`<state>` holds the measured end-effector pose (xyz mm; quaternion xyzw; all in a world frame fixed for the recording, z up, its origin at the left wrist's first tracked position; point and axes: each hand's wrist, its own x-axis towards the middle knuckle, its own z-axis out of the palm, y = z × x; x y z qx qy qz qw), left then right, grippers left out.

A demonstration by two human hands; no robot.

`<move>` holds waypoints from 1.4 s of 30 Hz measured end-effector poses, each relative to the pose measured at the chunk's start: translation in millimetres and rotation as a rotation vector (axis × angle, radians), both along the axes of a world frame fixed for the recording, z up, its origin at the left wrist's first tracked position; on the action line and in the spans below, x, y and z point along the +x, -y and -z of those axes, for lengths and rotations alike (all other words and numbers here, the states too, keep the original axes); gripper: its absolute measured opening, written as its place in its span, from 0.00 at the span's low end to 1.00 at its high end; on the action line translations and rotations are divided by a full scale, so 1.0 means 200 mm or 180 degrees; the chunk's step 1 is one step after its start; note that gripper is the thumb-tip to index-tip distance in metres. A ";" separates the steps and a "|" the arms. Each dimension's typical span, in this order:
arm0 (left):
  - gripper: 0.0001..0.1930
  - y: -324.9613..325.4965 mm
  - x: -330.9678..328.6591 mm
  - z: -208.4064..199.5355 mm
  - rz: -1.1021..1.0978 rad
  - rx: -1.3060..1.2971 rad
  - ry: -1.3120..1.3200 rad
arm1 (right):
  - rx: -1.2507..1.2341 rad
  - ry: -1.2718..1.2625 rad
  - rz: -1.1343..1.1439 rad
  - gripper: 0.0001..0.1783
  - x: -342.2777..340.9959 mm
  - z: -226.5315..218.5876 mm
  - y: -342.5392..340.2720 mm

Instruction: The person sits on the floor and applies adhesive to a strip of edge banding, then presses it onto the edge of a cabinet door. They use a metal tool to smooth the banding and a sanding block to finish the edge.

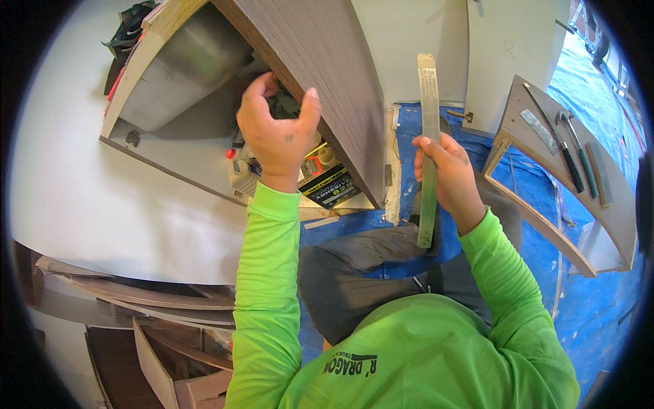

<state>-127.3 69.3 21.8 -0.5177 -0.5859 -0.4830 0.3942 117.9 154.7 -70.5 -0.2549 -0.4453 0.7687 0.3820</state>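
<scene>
Inside the cabinet's open front, my left hand (278, 133) grips the dark door panel (327, 82); my right hand's fingers (436, 153) clasp a long green ruler (428, 150), which might slip.

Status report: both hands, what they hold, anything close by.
Left hand gripping grey wood-grain panel. Right hand shut on long green strip. Power tool under panel, by left hand.

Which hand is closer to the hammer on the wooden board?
Right. The right hand, holding a long level, sits nearer the hammer; the left hand grips the cabinet panel farther away.
</scene>
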 end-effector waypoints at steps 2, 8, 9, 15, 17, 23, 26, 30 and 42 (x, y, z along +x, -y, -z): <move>0.27 -0.02 0.00 -0.08 0.0017 0.0133 -0.0025 | 0.0000 0.0034 -0.0005 0.12 0.00 0.01 0.01; 0.22 -0.04 0.00 -0.24 -0.0196 0.0373 -0.0302 | 0.0055 0.0046 0.0005 0.11 0.02 0.05 0.01; 0.21 -0.05 -0.01 -0.26 -0.0230 0.0452 -0.0290 | 0.0034 0.0062 0.0031 0.11 0.02 0.05 0.01; 0.20 -0.03 -0.03 -0.41 -0.0460 0.0433 -0.0465 | 0.0022 0.0056 0.0032 0.10 0.02 0.06 0.01; 0.21 -0.02 -0.02 -0.42 -0.0445 0.0390 -0.0432 | 0.0040 -0.0028 0.0044 0.10 0.02 0.06 0.02; 0.29 0.00 0.02 -0.22 -0.0198 0.0096 -0.0315 | 0.0597 -0.0520 0.0354 0.12 -0.09 -0.04 0.02; 0.33 0.04 0.04 -0.03 -0.0148 -0.0381 0.0102 | 0.1180 -0.0665 0.0487 0.12 -0.16 -0.24 -0.03; 0.39 0.17 0.10 0.30 -0.0241 -0.1183 0.0246 | 0.1971 -0.0234 0.0409 0.15 -0.27 -0.56 -0.17; 0.24 0.72 0.35 1.62 0.0680 -0.3079 0.2533 | 0.4958 -0.0427 0.1058 0.10 -0.56 -1.27 -0.13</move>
